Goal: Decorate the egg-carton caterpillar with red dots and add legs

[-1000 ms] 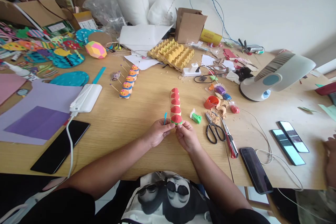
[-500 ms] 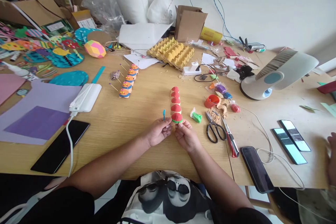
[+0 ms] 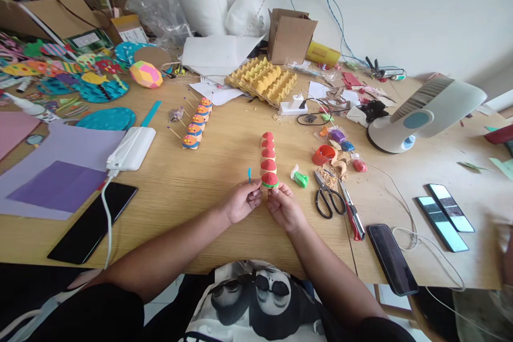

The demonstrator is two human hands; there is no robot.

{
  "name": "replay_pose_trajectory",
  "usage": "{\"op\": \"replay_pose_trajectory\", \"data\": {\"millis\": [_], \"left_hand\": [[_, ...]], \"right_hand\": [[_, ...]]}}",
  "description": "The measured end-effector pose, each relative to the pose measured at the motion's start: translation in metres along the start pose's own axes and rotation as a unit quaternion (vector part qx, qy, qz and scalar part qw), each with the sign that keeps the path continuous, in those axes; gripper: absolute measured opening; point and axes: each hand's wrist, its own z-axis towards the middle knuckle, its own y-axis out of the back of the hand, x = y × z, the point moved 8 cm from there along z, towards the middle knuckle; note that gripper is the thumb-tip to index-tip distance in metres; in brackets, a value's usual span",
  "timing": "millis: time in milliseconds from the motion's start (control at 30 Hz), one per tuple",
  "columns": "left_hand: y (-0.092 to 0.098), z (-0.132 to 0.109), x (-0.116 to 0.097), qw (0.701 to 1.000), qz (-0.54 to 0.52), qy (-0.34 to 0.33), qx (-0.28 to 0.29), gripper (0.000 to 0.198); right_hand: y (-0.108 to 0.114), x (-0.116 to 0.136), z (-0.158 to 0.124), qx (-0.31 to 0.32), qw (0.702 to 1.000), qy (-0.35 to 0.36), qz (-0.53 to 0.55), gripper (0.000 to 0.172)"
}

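Observation:
A strip of egg-carton bumps topped with red clay points away from me at the middle of the table, a green band round its nearest bump. My left hand pinches the near end on its left side, and a small blue tool sticks up from the same fingers. On the right side of that end, my right hand has its fingers closed on the strip. Green clay in a clear wrapper lies just right of the strip. A decorated orange and blue strip with pins stands further left.
Black scissors and a red cutter lie right of my hands, near a red cup. A white fan and phones are further right. At left are a power bank, a tablet and purple sheets. Egg trays lie behind.
Both hands and the red strip hold almost the same place; the blue tool has tilted or shifted very slightly left. At the right edge, another person's hand has moved and is blurred.

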Motion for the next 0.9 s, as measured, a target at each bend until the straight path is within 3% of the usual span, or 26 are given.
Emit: {"op": "replay_pose_trajectory", "data": {"millis": [333,533,700,900], "left_hand": [[0.0027,0.0006,0.0038,0.999,-0.029,0.034,0.013,0.038],[-0.0051,-0.002,0.0016,0.999,0.019,0.01,0.046,0.044],[-0.0059,-0.0042,-0.0006,0.998,0.059,-0.018,0.029,0.039],[-0.0023,-0.0037,0.0003,0.999,0.046,-0.02,0.003,0.045]], "right_hand": [[-0.0006,-0.0016,-0.0005,-0.003,1.0,-0.003,0.002,0.028],[-0.0013,0.0023,-0.0004,0.001,1.0,0.013,0.006,0.028],[-0.0008,0.0,0.0002,0.001,1.0,0.014,0.002,0.03],[-0.0016,-0.0033,-0.0003,0.006,1.0,0.005,0.002,0.028]]}}
